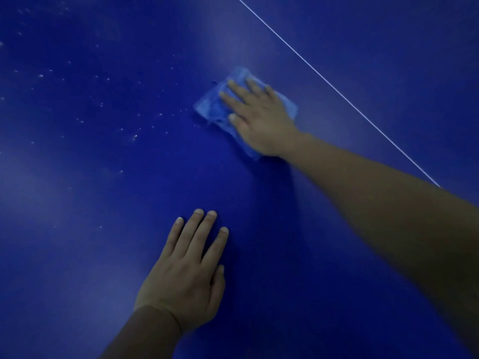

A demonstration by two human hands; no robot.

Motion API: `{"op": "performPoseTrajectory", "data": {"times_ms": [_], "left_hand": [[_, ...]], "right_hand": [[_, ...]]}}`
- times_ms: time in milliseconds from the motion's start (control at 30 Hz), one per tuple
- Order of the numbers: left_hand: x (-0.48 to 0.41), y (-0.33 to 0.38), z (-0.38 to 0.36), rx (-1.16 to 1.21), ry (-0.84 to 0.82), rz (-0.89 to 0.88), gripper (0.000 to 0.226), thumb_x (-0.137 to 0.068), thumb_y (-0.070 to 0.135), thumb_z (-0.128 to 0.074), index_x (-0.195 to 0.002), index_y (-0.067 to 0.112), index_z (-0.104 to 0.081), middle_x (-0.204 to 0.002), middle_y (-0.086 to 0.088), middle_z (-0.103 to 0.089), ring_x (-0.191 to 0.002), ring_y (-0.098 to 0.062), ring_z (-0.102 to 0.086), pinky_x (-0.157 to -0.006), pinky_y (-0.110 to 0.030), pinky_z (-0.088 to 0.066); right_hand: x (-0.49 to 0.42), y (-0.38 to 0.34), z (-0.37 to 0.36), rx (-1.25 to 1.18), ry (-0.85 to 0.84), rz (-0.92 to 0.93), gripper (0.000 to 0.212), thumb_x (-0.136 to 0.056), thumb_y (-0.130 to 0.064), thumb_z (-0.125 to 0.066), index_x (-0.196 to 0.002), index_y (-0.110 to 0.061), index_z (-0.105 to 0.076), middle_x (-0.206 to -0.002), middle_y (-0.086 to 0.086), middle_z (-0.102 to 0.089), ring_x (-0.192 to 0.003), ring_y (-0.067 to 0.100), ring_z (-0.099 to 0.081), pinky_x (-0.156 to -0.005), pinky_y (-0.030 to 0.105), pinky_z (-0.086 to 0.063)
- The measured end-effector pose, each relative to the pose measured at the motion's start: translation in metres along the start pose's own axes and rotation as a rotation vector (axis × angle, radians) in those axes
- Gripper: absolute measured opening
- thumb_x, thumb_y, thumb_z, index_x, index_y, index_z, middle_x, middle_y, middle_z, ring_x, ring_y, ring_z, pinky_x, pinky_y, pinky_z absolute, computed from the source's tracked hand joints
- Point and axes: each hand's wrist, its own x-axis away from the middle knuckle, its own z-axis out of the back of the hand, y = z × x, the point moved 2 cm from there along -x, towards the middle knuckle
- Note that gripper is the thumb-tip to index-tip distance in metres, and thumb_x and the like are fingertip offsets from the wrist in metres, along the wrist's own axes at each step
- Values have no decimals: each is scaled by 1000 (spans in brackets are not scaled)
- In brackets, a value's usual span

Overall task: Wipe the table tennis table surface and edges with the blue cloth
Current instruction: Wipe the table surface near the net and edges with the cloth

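The dark blue table tennis table (103, 177) fills the whole view. A folded light blue cloth (211, 106) lies flat on it, above the middle. My right hand (259, 115) presses down on the cloth with straight, spread fingers, and my right arm reaches in from the lower right. My left hand (189, 270) rests flat on the bare table surface lower down, its fingers straight and together, holding nothing.
A thin white line (337, 90) runs diagonally across the table from the top middle to the right. Several small white specks (134, 137) are scattered over the surface to the left of the cloth.
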Motion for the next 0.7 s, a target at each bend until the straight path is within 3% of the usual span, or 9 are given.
{"op": "performPoseTrajectory", "data": {"times_ms": [33,100,167,200,267,433,533,600,700], "left_hand": [[0,0,0,1,-1,0,58,-94,34,-41,-143,7,-54,-156,-20,-40,-148,-37,-30,-116,-56,-22],[-1,1,0,6,-8,-3,58,-93,35,-42,-142,8,-54,-156,-19,-40,-148,-37,-31,-116,-56,-22],[-2,1,1,8,-13,-4,58,-92,35,-43,-142,9,-55,-156,-19,-40,-148,-36,-31,-116,-55,-22],[-2,1,1,4,-14,-4,58,-92,36,-43,-143,9,-54,-156,-19,-40,-148,-36,-32,-116,-55,-22],[-1,-1,1,2,-21,-4,58,-92,36,-44,-143,10,-54,-156,-18,-40,-148,-35,-31,-116,-55,-22],[0,0,0,-7,-19,-1,58,-92,35,-43,-143,9,-53,-157,-19,-38,-149,-36,-29,-117,-55,-22],[0,-1,-1,-7,-21,1,58,-92,35,-43,-144,10,-53,-158,-18,-37,-149,-35,-28,-117,-55,-22],[0,-1,-1,-3,-24,0,58,-92,36,-44,-144,11,-52,-158,-17,-36,-150,-34,-26,-117,-54,-21],[0,-1,-1,16,-20,-1,58,-92,37,-45,-144,13,-51,-158,-16,-36,-150,-33,-26,-117,-53,-22]], "right_hand": [[7,28,1,66,8,-28,57,-104,-37,-18,-157,-19,-30,-166,5,-20,-152,31,-17,-121,51,-18],[21,99,4,151,42,-313,56,-104,-30,-15,-151,-9,-37,-165,12,-20,-150,36,-21,-117,53,-23],[27,147,9,25,60,-728,54,-106,-32,-18,-156,-16,-27,-167,7,-12,-153,36,-10,-120,56,-13],[18,147,12,-53,88,-834,54,-106,-35,-20,-158,-19,-23,-168,7,-12,-153,37,-8,-121,58,-10],[-15,114,13,-65,134,-734,55,-106,-36,-19,-158,-18,-22,-166,9,-16,-152,36,-12,-122,56,-10],[-53,-49,8,16,59,-53,56,-105,-44,-22,-159,-29,-20,-168,1,-16,-153,32,-14,-120,53,-14],[-35,-22,4,80,19,34,55,-106,-41,-15,-160,-28,-19,-168,1,-13,-154,28,-11,-122,48,-13],[-26,50,7,159,66,-221,60,-104,-34,-7,-158,-17,-26,-167,9,-15,-153,30,-14,-121,49,-14],[-14,110,14,-102,136,-785,55,-106,-36,-21,-158,-20,-25,-167,10,-15,-153,36,-10,-121,57,-8]]}}
